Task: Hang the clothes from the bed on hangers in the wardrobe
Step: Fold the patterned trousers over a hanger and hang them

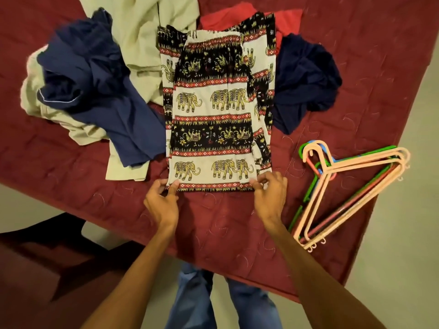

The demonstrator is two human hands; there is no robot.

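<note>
The trousers [213, 110] lie flat on the bed [213, 224], long axis running away from the person. Both hands [164, 200] [268, 193] pinch the near hem corners; hangers [351, 191] lie nearer the right hand.

Seen from above: elephant-print trousers [213, 110] lie flat on a maroon bedspread [213, 229]. The left hand [162, 200] pinches one near corner, the right hand [269, 193] the other. Crumpled clothes surround them — navy [95, 74], cream [140, 32], red [221, 17], dark navy [306, 79]. Stacked plastic hangers [344, 186] lie to the right.
</note>
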